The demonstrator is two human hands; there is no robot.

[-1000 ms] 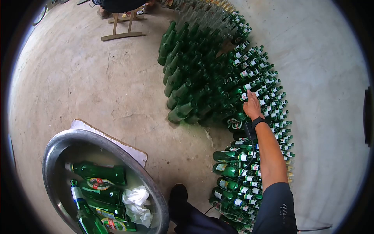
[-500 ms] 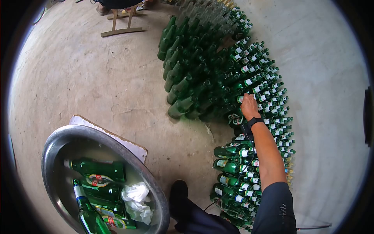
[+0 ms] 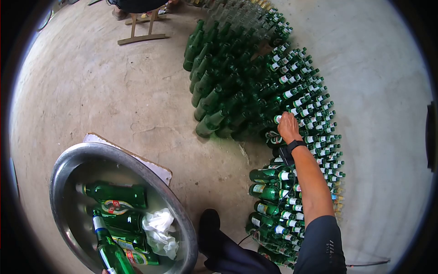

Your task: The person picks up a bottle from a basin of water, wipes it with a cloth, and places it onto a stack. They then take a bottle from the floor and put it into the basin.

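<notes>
My right hand (image 3: pixel 288 127) reaches into the standing green bottles, its fingers closed round the top of a green beer bottle (image 3: pixel 273 139) at the near edge of the group. A black band circles my right wrist. At the bottom edge, only fingertips of my left hand (image 3: pixel 106 271) show, on either side of a green beer bottle (image 3: pixel 113 252) that slants over the metal basin (image 3: pixel 181 214). Inside the basin lie several more green bottles (image 3: pixel 116 195) with red and white labels, along with a crumpled white plastic bag or cloth (image 3: pixel 159 233).
A long curved block of bottles (image 3: pixel 214 100) stands on the concrete floor (image 3: pixel 132 105). A white board (image 3: pixel 157 170) sticks out under the basin. My dark shoe (image 3: pixel 210 223) is between basin and bottles. Far off, a person's feet (image 3: pixel 119 13) show beside a wooden stool (image 3: pixel 141 39).
The slanting bottle over the basin has shifted right, and my left fingertips have come into view on it. My right hand has moved slightly left and down.
</notes>
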